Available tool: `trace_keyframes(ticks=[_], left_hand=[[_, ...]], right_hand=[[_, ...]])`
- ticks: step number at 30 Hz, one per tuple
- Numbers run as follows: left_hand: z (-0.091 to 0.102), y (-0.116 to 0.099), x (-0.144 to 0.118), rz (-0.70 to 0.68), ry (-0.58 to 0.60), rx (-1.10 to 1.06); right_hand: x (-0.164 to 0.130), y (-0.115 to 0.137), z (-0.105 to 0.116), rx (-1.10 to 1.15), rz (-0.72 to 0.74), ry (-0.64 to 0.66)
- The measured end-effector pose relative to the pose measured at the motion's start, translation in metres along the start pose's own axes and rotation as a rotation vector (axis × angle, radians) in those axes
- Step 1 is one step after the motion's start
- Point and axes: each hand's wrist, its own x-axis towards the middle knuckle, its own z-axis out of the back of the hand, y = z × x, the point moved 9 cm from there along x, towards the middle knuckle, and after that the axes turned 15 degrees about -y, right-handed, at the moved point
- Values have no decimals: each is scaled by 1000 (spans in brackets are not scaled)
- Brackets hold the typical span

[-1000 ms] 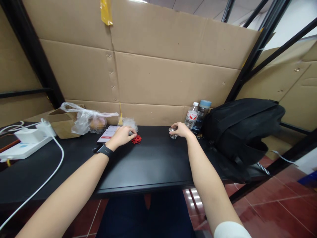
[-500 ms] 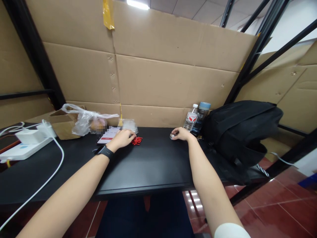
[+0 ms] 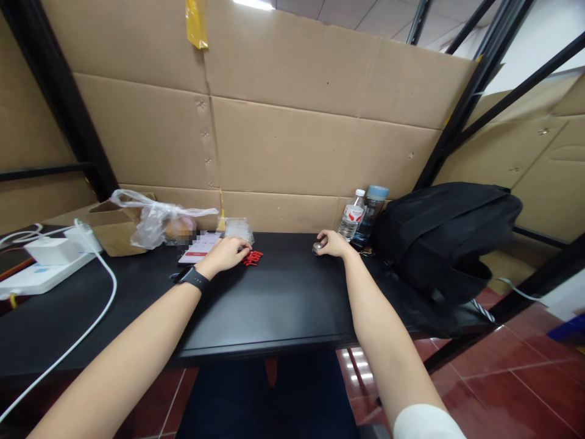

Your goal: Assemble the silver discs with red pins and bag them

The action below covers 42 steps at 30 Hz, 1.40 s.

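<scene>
My left hand, with a dark watch on its wrist, rests on the black table. Its fingers are curled together at the edge of a small bunch of red pieces. Whether anything is pinched between those fingertips is hidden. Farther right, my right hand has its thumb and fingers closed round a small, round, silvery object just at the table's surface. A clear plastic packet lies behind my left hand, and a phone with a lit screen is to its left.
A water bottle and a blue-capped bottle stand beside a black backpack at right. On the left are a knotted plastic bag, a cardboard box and a white power strip with cables. Cardboard walls the back.
The silvery object in my right hand has tilted slightly and looks darker. My left hand stays by the red pieces, which look slightly shifted. The view has moved a little.
</scene>
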Motion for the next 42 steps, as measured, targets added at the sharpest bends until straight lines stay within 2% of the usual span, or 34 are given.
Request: trace_keyframes(ticks=[8,22,42], left_hand=[[3,-1,1,10,-7,-39],[3,-1,1,-8,-16,-7],[5,-5,-1,24,17,-32]], right_hand=[[4,5,16,62,36,-44],[5,-3,12,180,10,14],[6,-12,11,152,-33,5]])
